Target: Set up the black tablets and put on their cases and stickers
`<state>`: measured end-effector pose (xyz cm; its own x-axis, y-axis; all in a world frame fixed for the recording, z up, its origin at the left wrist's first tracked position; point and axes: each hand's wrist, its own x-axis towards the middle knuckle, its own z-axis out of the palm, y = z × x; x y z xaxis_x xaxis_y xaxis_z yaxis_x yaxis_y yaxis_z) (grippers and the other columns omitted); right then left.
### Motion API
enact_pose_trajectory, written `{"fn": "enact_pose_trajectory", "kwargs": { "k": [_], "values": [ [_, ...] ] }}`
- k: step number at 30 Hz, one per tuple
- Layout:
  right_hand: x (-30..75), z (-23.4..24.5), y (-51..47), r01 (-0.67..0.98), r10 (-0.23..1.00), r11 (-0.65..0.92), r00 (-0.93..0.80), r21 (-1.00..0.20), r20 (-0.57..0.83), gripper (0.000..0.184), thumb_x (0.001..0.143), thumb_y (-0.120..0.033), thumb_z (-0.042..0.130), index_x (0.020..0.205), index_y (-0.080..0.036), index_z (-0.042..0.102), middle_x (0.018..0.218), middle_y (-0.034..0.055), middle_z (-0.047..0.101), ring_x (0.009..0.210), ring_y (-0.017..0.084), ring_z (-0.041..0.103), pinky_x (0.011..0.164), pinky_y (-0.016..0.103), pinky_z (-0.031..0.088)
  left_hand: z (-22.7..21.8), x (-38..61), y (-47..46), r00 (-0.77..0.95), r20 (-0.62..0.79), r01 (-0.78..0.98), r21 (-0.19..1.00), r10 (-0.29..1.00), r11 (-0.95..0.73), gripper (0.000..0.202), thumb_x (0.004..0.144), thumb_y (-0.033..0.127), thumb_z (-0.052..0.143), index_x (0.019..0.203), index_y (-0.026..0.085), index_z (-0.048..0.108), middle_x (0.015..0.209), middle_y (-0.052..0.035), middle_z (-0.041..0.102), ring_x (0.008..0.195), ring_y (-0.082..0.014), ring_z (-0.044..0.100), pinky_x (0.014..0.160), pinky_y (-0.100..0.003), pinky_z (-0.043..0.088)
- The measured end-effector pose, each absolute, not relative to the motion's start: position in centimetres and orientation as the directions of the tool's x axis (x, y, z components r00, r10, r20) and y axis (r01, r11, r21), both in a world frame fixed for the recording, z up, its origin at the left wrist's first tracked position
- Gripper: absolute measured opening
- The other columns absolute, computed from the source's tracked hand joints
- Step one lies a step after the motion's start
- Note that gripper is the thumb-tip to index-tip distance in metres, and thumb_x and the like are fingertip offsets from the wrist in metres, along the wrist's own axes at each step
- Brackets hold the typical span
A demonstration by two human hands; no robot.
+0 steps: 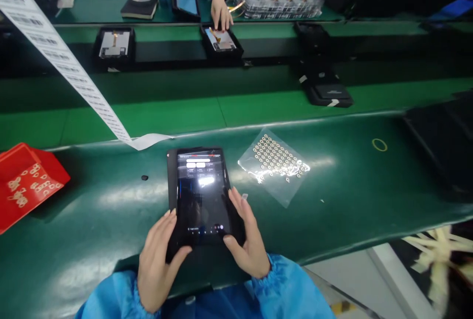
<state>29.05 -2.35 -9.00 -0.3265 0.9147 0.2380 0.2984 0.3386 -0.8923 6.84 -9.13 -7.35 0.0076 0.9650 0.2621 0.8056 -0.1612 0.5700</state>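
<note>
Both hands on a tablet at the near edge of the green bench

Left hand and right hand are half-curled round the lit tablet's bottom corners, thumbs on the glass. Clear bag of small rings just right, red tray far left.

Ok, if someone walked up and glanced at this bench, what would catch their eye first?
Probably the lit tablet at the near edge of the green bench, held at its lower corners by the left hand and right hand. Just right of it lies a clear sheet of small gold rings. A red bin sits at far left, and a long barcode label strip runs down from the upper left.
</note>
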Motion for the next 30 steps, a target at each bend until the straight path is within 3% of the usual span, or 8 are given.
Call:
{"fn": "enact_pose_trajectory", "kwargs": {
  "k": [3, 5, 7, 9, 13, 18, 24, 30],
  "values": [
    [29.2, -7.9, -1.8, 0.340, 0.929, 0.327, -0.285, -0.882, 0.234, 0.070, 0.098, -0.028, 0.052, 0.155, -0.030, 0.013, 0.155, 0.0120, 0.031, 0.138, 0.033, 0.038, 0.114, 0.059, 0.030, -7.4, 7.0, -8.9, -0.009, 0.239, 0.794, 0.592, 0.971, -0.138, 0.050, 0.097, 0.028, 0.057, 0.143, 0.018, 0.039, 0.138, -0.0113, 0.051, 0.130, -0.0264, 0.045, 0.107, -0.042, 0.043],
    [29.3, -6.5, -1.9, 0.388, 0.948, 0.308, -0.207, -0.869, 0.243, 0.052, 0.095, -0.020, 0.055, 0.144, -0.028, 0.038, 0.145, 0.0116, 0.045, 0.130, 0.029, 0.049, 0.109, 0.051, 0.040, -7.4, 7.1, -8.8, 0.005, 0.217, 0.799, 0.587, 0.976, -0.135, 0.051, 0.097, 0.027, 0.056, 0.144, 0.019, 0.038, 0.141, -0.0130, 0.047, 0.131, -0.0288, 0.042, 0.107, -0.046, 0.042],
    [29.3, -5.0, -2.3, 0.442, 0.955, 0.294, -0.176, -0.847, 0.240, 0.022, 0.093, -0.016, 0.057, 0.113, -0.025, 0.059, 0.126, 0.0092, 0.055, 0.118, 0.025, 0.056, 0.098, 0.042, 0.048, -7.3, 7.0, -8.8, 0.034, 0.204, 0.808, 0.571, 0.978, -0.147, 0.051, 0.097, 0.027, 0.055, 0.144, 0.018, 0.037, 0.145, -0.0152, 0.041, 0.133, -0.0307, 0.040, 0.107, -0.048, 0.041],
    [29.1, -3.8, -2.9, 0.483, 0.951, 0.285, -0.253, -0.828, 0.179, 0.009, 0.093, -0.014, 0.056, 0.092, -0.023, 0.059, 0.115, 0.0075, 0.056, 0.108, 0.022, 0.058, 0.089, 0.036, 0.051, -7.1, 6.8, -8.9, 0.078, 0.210, 0.816, 0.548, 0.975, -0.183, 0.052, 0.097, 0.026, 0.055, 0.144, 0.016, 0.037, 0.148, -0.0169, 0.036, 0.135, -0.0319, 0.037, 0.108, -0.048, 0.040],
    [27.9, -3.0, -3.8, 0.531, 0.901, 0.273, -0.433, -0.802, 0.020, 0.013, 0.095, -0.010, 0.047, 0.089, -0.021, 0.053, 0.110, 0.0076, 0.054, 0.105, 0.022, 0.054, 0.087, 0.037, 0.049, -6.7, 6.5, -9.1, 0.203, 0.265, 0.823, 0.475, 0.943, -0.311, 0.048, 0.096, 0.022, 0.055, 0.141, 0.017, 0.040, 0.147, -0.0181, 0.036, 0.138, -0.0342, 0.033, 0.109, -0.051, 0.035],
    [26.6, -3.4, -3.4, 0.594, 0.882, 0.327, -0.470, -0.735, 0.013, 0.014, 0.094, -0.008, 0.045, 0.089, -0.020, 0.048, 0.109, 0.0092, 0.053, 0.099, 0.024, 0.052, 0.084, 0.041, 0.047, -6.3, 6.4, -9.4, 0.323, 0.288, 0.799, 0.427, 0.901, -0.423, 0.034, 0.094, 0.015, 0.056, 0.127, 0.019, 0.054, 0.144, -0.0160, 0.039, 0.140, -0.0329, 0.030, 0.113, -0.054, 0.025],
    [26.0, -3.3, -3.0, 0.647, 0.874, 0.369, -0.485, -0.667, 0.014, 0.014, 0.093, -0.005, 0.044, 0.086, -0.017, 0.048, 0.106, 0.0100, 0.053, 0.092, 0.025, 0.051, 0.078, 0.043, 0.048, -6.1, 7.1, -9.1, 0.275, 0.393, 0.729, 0.510, 0.878, -0.457, 0.020, 0.096, 0.020, 0.055, 0.111, 0.019, 0.068, 0.135, -0.0151, 0.051, 0.139, -0.0275, 0.032, 0.117, -0.048, 0.018],
    [25.9, -3.3, -2.9, 0.673, 0.874, 0.388, -0.486, -0.630, 0.019, 0.014, 0.093, -0.004, 0.045, 0.085, -0.015, 0.050, 0.103, 0.0103, 0.054, 0.088, 0.025, 0.051, 0.075, 0.044, 0.049, -6.0, 7.5, -8.7, 0.289, 0.390, 0.716, 0.518, 0.874, -0.468, 0.022, 0.097, 0.021, 0.054, 0.112, 0.019, 0.070, 0.133, -0.0167, 0.052, 0.140, -0.0274, 0.031, 0.117, -0.048, 0.016]
  ]
}}
